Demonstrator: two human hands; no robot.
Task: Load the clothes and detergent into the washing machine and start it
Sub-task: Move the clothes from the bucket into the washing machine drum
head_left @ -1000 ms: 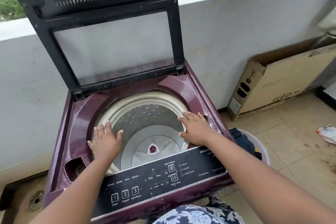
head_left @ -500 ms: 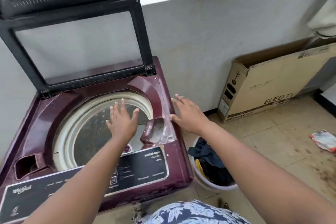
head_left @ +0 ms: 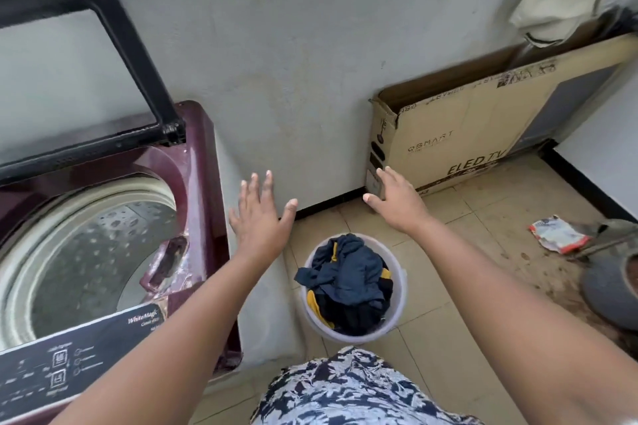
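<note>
A maroon top-loading washing machine [head_left: 193, 162] stands at the left with its black-framed lid [head_left: 114, 31] raised against the grey wall [head_left: 293, 79]. Its dark control panel [head_left: 86, 355] reads "WhiteMagic" in white script; the smaller print below is too blurred to read. The steel drum [head_left: 86, 262] is open to view.

On the tiled floor [head_left: 466, 286], just beside the machine's right side, sits a pale round bucket [head_left: 398, 314] heaped with dark blue and yellow clothes [head_left: 348, 276]. Against the wall further right leans a cardboard box [head_left: 466, 134] printed "QSMART" and "ELED TV". A crumpled red-and-white packet [head_left: 556, 235] lies on the floor well to the right, near a grey pot [head_left: 607, 290].

The left hand [head_left: 259, 217] and right hand [head_left: 397, 200] both hover above the bucket with fingers spread and straight, holding nothing, touching nothing. Bare floor shows between bucket and box.

Half a second ago the left hand was over the drum and the right just past the machine's edge; both have swung rightward, and the whole bucket has come into view.
</note>
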